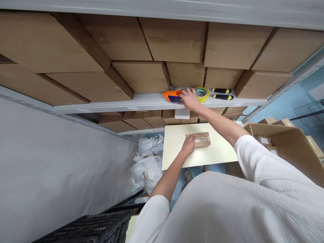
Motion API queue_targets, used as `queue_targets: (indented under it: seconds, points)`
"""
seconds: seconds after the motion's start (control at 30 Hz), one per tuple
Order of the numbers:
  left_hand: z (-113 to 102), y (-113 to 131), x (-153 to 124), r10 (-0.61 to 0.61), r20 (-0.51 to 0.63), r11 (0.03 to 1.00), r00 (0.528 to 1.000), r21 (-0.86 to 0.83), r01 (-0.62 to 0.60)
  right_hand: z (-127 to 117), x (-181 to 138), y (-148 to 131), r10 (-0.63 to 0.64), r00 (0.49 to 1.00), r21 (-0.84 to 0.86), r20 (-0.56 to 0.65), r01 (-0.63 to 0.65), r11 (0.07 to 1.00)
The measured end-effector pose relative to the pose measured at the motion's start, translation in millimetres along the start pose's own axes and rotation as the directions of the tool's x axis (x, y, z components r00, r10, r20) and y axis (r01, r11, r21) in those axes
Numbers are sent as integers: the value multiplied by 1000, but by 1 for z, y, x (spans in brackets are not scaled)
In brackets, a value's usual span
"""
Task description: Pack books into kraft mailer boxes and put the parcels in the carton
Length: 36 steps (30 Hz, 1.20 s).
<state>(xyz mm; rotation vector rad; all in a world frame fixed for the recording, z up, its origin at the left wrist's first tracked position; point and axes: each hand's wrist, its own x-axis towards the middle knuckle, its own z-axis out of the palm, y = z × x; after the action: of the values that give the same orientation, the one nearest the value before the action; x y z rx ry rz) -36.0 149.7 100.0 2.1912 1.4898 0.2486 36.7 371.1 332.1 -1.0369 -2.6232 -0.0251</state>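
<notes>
A small cardboard box (203,139) with shiny clear tape and a white label lies on a cream board (174,152). Over the box's left end is my left hand (189,144), its fingers holding it against the board. My right hand (190,99) reaches up to the grey shelf (149,98), where its fingers close on an orange and dark blue tape dispenser (170,95). They hide part of the dispenser. Just right of that hand sits a yellow-edged roll of clear tape (201,93), and beyond it lie two black and yellow utility knives (222,94).
Cardboard boxes (186,75) fill the shelves. A large open carton (286,141) with smaller boxes stands on the right. White wrapping scraps (149,165) are piled left of the board, beside a pale wall (55,162). A black plastic crate (101,226) is at lower left.
</notes>
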Motion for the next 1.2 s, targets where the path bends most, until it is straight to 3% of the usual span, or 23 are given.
queue_targets:
  seconds: [0.13,0.23,0.33,0.43,0.5,0.57,0.63,0.77,0.97,1.2]
  points:
    - [5,-11,-6,40,25,999,999,-3,-40,9,10,6,73,997,20,-1,-72,997]
    - [8,-15,-7,41,30,999,999,8,-41,16,-19,0,103,992,71,-79,-97,993]
    - [11,-16,-9,66,13,998,998,19,-67,42,-93,-16,131,986,171,-106,-112,979]
    - [15,-16,-13,85,14,995,996,51,-86,88,-195,-35,212,975,259,64,-221,940]
    - [18,-16,-17,78,43,992,996,94,-82,121,-256,-45,267,941,253,206,-315,915]
    - [20,-16,-20,75,81,986,994,141,-86,146,-300,-49,292,906,219,306,-366,904]
    - [22,-17,-22,81,109,979,991,176,-99,162,-324,-48,277,896,201,347,-359,911]
    - [23,-20,-23,97,123,975,988,190,-119,177,-338,-39,364,874,180,322,-434,883]
    - [20,-19,-19,83,166,975,983,190,-114,187,-339,-27,389,884,339,260,-461,820]
    - [8,-12,-18,55,147,994,988,82,-67,168,-336,-15,463,861,416,209,-507,755]
